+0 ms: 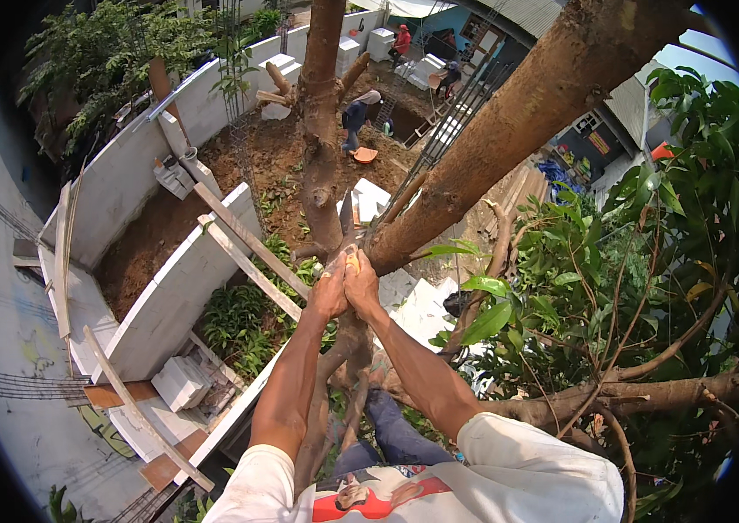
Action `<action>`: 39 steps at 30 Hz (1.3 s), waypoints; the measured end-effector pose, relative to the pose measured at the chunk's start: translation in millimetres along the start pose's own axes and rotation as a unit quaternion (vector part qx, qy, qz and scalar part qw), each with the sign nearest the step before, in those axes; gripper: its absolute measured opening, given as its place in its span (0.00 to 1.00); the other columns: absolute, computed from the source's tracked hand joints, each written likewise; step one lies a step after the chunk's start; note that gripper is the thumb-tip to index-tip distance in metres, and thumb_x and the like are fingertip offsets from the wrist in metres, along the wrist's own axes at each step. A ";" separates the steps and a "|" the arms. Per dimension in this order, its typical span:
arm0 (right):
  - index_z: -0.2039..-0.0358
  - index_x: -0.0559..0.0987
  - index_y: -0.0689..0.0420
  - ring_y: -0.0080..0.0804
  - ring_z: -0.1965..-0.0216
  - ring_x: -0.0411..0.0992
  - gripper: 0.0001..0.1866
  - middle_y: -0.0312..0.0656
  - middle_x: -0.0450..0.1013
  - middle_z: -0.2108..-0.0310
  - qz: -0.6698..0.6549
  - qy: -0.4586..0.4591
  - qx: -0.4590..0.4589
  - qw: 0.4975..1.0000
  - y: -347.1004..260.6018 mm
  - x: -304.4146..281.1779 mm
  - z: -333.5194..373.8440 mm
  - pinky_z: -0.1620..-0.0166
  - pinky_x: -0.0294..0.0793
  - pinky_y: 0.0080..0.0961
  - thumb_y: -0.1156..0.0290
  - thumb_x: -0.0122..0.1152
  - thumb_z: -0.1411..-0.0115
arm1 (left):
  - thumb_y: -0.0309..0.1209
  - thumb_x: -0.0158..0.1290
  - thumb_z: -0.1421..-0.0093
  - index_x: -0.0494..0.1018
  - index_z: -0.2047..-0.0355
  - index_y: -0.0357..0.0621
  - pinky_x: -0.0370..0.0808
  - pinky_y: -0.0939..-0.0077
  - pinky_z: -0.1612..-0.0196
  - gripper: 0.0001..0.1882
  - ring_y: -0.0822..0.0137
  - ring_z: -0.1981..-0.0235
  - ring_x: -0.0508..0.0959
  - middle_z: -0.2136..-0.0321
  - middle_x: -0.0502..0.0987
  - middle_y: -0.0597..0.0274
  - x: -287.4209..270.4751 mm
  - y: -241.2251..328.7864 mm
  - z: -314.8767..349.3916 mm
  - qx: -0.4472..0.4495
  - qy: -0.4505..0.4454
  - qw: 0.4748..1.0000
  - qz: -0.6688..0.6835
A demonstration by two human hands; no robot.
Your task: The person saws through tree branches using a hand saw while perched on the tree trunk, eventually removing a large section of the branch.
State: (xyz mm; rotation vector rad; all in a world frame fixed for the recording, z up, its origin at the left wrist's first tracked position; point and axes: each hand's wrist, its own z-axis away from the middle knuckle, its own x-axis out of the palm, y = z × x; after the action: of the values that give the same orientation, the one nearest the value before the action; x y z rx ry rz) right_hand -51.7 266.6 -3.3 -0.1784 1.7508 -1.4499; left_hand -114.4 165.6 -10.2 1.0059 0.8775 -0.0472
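Observation:
Both my arms reach forward, and my hands meet at the fork of the tree. My right hand (361, 283) is closed round the yellow-orange handle of a handsaw (348, 213). Its dark, tapering blade points away from me between two trunks. Against it, my left hand (328, 293) is also closed, apparently on the same handle; the fingers are partly hidden. An upright trunk (321, 148) rises just beyond the hands. To the right a thicker trunk (491, 131) slants up, close to the blade. Whether the blade touches the wood I cannot tell.
A leafy branch (622, 392) spreads at the right. Far below, pale block walls (178, 301) and wooden planks (252, 266) stand at the left. A person (356, 118) is near an orange basin (364, 155) on bare soil; others work farther back.

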 end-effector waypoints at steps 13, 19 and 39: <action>0.30 0.68 0.64 0.60 0.35 0.71 0.32 0.64 0.72 0.38 -0.006 -0.012 -0.027 1.000 8.8 0.5 5.3 0.34 0.70 0.42 0.62 0.51 0.32 | 0.38 0.56 0.37 0.36 0.19 0.59 0.78 0.42 0.52 0.53 0.30 0.57 0.83 0.60 0.83 0.30 10.4 -11.7 1.2 0.009 0.007 0.999 -0.036; 0.29 0.67 0.63 0.59 0.35 0.71 0.34 0.63 0.72 0.36 -0.018 0.003 -0.031 0.999 6.0 -0.9 10.9 0.33 0.69 0.41 0.62 0.51 0.33 | 0.41 0.59 0.38 0.34 0.19 0.61 0.79 0.42 0.51 0.56 0.30 0.55 0.83 0.57 0.82 0.28 12.0 -9.1 4.4 0.010 0.013 1.000 -0.011; 0.30 0.69 0.61 0.68 0.44 0.76 0.33 0.70 0.77 0.48 0.029 -0.057 0.078 0.995 -30.0 -21.2 -6.1 0.41 0.76 0.49 0.61 0.54 0.34 | 0.41 0.57 0.37 0.45 0.21 0.53 0.79 0.42 0.51 0.49 0.33 0.54 0.83 0.57 0.82 0.29 -8.5 26.6 13.8 -0.035 -0.011 0.998 -0.044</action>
State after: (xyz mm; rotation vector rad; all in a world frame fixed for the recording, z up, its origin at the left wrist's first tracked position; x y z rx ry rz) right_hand -53.7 273.8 33.2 -0.1251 1.5330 -1.4979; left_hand -100.5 167.2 17.6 0.8998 0.8967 -0.1013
